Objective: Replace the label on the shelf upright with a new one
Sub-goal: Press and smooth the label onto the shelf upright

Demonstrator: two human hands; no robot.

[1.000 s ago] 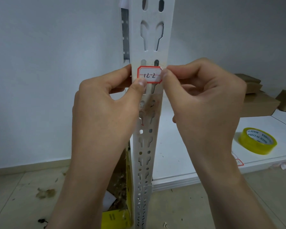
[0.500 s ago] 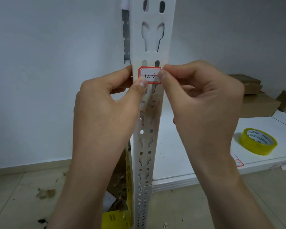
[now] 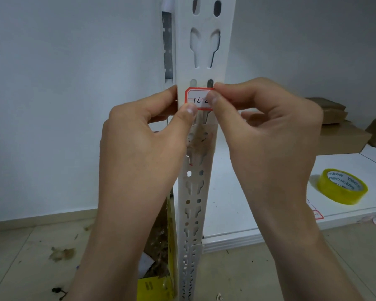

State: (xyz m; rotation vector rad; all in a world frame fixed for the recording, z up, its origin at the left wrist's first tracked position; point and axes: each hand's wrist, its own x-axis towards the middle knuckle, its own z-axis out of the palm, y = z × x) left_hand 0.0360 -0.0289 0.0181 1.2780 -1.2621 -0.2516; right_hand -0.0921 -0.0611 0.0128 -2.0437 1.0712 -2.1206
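Observation:
A white perforated shelf upright [image 3: 204,51] runs down the middle of the view. A small white label [image 3: 197,98] with a red border and handwritten digits lies flat against its front face. My left hand [image 3: 146,148] grips the upright from the left, its thumb tip on the label's lower left corner. My right hand [image 3: 269,135] comes from the right, thumb and forefinger pinched on the label's right end, covering part of the writing. Below the label the upright carries a brownish patch of residue [image 3: 202,139].
A white shelf board [image 3: 258,213] lies low on the right, bearing a yellow tape roll [image 3: 342,189], brown cardboard boxes [image 3: 343,137] and a sheet of red-bordered labels [image 3: 316,212] at its front edge. A yellow box [image 3: 154,287] and debris sit on the floor left of the upright.
My right thumb has slid leftward over the label's right end, covering more of the writing. The left hand has stayed in place.

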